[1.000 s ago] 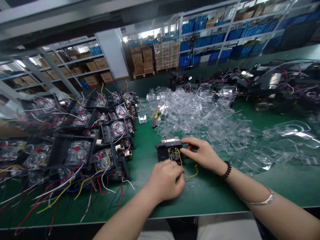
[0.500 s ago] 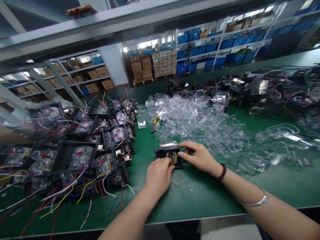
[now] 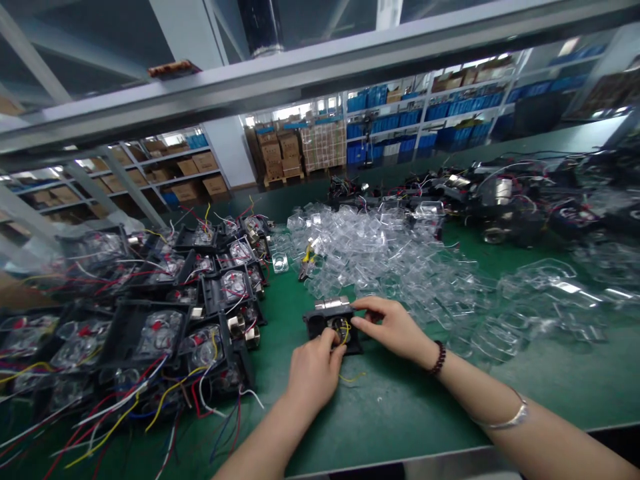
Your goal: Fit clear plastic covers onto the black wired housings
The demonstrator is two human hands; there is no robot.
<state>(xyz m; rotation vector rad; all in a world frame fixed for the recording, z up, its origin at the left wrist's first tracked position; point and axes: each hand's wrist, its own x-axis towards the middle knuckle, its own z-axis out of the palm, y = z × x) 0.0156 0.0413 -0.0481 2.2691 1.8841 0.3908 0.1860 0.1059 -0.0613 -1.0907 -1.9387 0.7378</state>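
A small black plastic housing [image 3: 315, 324] lies on the green bench top in front of me, a shiny metal cylinder [image 3: 332, 303] along its far side. Inside its open right part curls a yellow wire [image 3: 346, 329]. My left hand [image 3: 313, 373] is closed, thumb and forefinger pinched at this wire over the housing; the fingertips partly hide the spot. A loose yellow end pokes out below the thumb. My right hand [image 3: 397, 331] grips the housing's far right corner between thumb and fingers, steadying it against the bench.
Black housings with clear covers and trailing coloured wires [image 3: 170, 333] crowd the left. Beyond my hands spreads a heap of clear plastic covers [image 3: 380, 247], with yellow-handled pliers [image 3: 306, 262] at its left edge. Dark wired parts [image 3: 505, 197] are piled at the back right.
The view has tilted up slightly. My left fingers have shifted a little at the yellow wire, and its loose end now shows below the thumb. My right hand keeps its hold on the housing.
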